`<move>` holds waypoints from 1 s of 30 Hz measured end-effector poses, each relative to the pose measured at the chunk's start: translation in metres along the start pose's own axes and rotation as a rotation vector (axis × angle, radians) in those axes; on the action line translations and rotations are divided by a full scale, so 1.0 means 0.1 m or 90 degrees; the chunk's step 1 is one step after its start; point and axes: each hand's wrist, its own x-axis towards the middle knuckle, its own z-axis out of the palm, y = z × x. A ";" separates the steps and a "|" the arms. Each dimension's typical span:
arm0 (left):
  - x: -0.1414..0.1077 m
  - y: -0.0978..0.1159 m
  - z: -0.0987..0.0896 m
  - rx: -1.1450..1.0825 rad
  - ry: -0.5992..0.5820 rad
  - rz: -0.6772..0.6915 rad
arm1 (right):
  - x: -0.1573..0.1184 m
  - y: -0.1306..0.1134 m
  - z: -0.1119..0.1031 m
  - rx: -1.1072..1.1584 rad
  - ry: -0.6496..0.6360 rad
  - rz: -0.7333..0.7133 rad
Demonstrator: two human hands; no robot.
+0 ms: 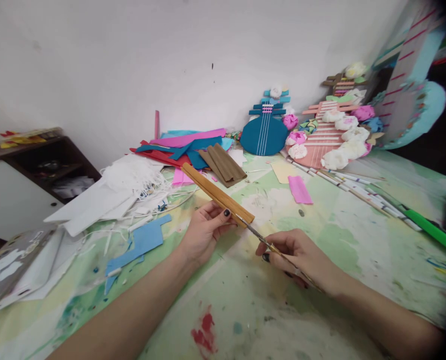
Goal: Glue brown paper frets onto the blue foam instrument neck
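My left hand [208,230] is closed on a folded strip of orange-brown crepe paper [215,192], thumb on top near its lower right end. The strip slants from upper left to lower right above the table. In my right hand [294,252] is a thin, long tool [260,236], which looks like scissors; its tip meets the strip just right of my left thumb. Whether its blades are apart is too small to tell.
Behind the strip lie coloured crepe papers [185,145] and a brown piece [225,165]. White scraps [133,180] and blue felt [144,242] are left. Decorated instrument shapes [264,132] lean at the back. A pink piece [300,190] and green tool [433,230] are right.
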 end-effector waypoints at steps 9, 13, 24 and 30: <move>-0.01 -0.01 -0.02 0.011 -0.009 0.010 | 0.02 0.01 0.01 -0.012 -0.005 -0.031; -0.01 -0.02 -0.01 0.015 -0.020 0.019 | 0.01 -0.01 0.02 -0.021 0.004 -0.027; -0.02 -0.03 0.01 0.017 -0.018 0.018 | 0.02 0.04 0.00 -0.064 0.006 -0.050; -0.03 -0.04 0.01 0.010 -0.014 0.016 | 0.02 0.00 0.03 -0.063 0.024 -0.011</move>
